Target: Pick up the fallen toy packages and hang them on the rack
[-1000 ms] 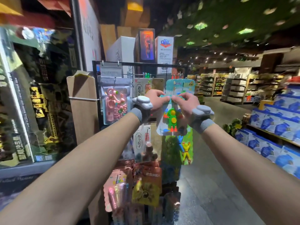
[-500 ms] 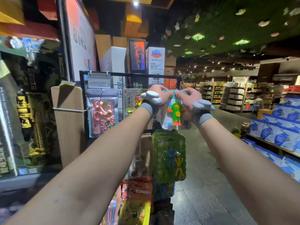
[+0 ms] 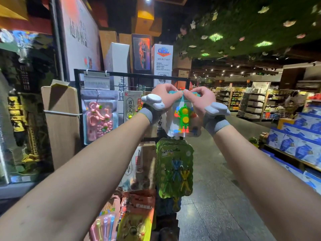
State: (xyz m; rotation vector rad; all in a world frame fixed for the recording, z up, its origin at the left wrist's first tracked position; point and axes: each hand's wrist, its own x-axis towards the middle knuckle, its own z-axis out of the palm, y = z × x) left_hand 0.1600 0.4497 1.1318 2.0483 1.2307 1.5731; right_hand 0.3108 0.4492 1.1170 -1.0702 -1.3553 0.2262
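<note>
Risk: where the hang-hole meets the rack (image 3: pixel 132 73) is hidden behind the fingers. If it misses and the pinch lets go, the toy package (image 3: pixel 184 119) likely drops to the floor (image 3: pixel 217 188).

Left hand (image 3: pixel 164 94), right hand (image 3: pixel 199 100): both curled, fingertips pinching the package's top edge from either side.

Package hangs between the wrists at the rack's top right corner, above a stack of green packages (image 3: pixel 174 169). Pink package (image 3: pixel 99 117) hangs toward the rack's left edge.

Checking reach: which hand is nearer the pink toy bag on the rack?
Left. The left hand sits right of the pink toy bag; the right hand, farther right. Both pinch the robot package.
</note>
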